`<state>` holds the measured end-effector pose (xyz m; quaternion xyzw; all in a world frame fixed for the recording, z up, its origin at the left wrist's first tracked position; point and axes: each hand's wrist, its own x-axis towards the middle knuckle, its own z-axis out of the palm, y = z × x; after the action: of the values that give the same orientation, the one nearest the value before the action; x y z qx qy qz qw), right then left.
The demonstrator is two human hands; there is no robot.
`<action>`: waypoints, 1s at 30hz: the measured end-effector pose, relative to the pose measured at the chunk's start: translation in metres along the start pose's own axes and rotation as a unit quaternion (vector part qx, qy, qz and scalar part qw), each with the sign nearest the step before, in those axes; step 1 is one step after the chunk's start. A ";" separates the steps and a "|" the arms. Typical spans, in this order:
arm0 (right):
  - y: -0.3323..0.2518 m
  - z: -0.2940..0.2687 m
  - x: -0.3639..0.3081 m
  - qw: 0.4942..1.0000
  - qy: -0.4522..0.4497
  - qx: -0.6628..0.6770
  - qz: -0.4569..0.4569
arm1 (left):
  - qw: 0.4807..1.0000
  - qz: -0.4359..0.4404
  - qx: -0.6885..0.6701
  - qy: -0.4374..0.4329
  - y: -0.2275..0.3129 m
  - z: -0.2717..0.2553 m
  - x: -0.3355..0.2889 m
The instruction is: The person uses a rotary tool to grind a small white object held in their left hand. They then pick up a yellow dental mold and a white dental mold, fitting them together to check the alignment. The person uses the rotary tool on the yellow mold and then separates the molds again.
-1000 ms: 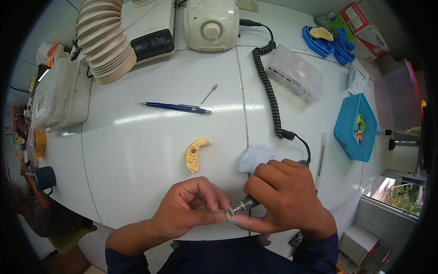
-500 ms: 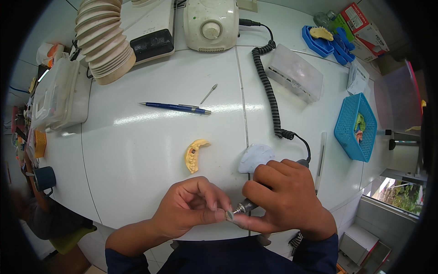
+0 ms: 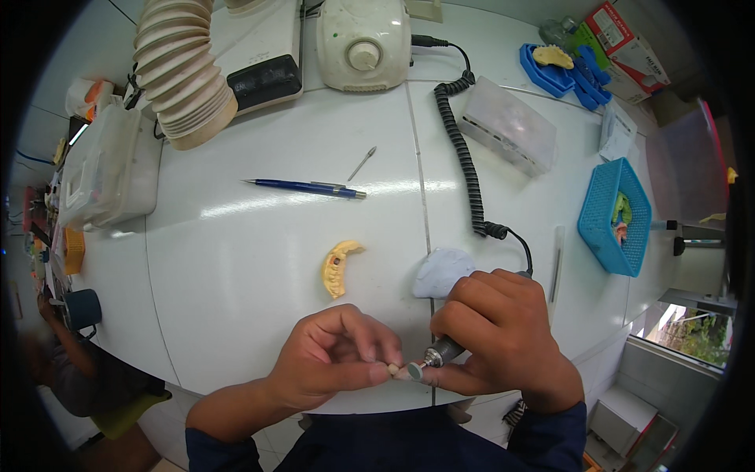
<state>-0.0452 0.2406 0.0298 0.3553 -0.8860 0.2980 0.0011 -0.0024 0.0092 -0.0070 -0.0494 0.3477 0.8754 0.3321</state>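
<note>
1. Head view, near edge of the bench: my left hand (image 3: 338,354) is closed in a pinch, thumb and forefinger on a small tan tooth-shaped piece (image 3: 393,369). The piece sits at the fingertips, its right end bare.
2. My right hand (image 3: 499,330) is wrapped around a dark rotary handpiece (image 3: 447,348), nose pointing left and nearward. My right thumb stretches toward the piece; can't tell whether it touches.
3. Just changed: half a second ago the grey-green disc (image 3: 414,371) lay over or against the piece. Now it stands apart, just to the right, its flat face turned up to view. My pinch looks unaltered.
4. What that means, my reading: contact is broken for the moment, and the piece's worked end can be looked at. Whether the disc is spinning, can't tell.
5. Beyond my hands: a yellow partial dental cast (image 3: 336,271) on the left, with a dark spot among its teeth; a pale blue-grey slab (image 3: 444,273) on the right, near my right knuckles.
6. Farther off: blue mechanical pencil (image 3: 307,187), loose bur (image 3: 362,164), and a black coiled cable (image 3: 460,149) running from the control unit (image 3: 364,43).
</note>
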 end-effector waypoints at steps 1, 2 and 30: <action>-0.001 0.000 0.000 1.000 0.003 0.004 -0.001 | 1.000 0.001 0.000 0.000 0.000 0.001 0.000; -0.002 0.000 0.000 1.000 0.006 0.007 -0.001 | 1.000 0.002 -0.001 -0.001 0.000 0.001 -0.001; -0.002 0.005 -0.001 0.999 0.035 0.007 -0.015 | 0.984 0.134 0.115 -0.010 -0.001 0.001 -0.003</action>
<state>-0.0419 0.2378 0.0270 0.3581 -0.8776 0.3168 0.0345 0.0009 0.0091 -0.0061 0.0452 0.4456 0.8669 0.2188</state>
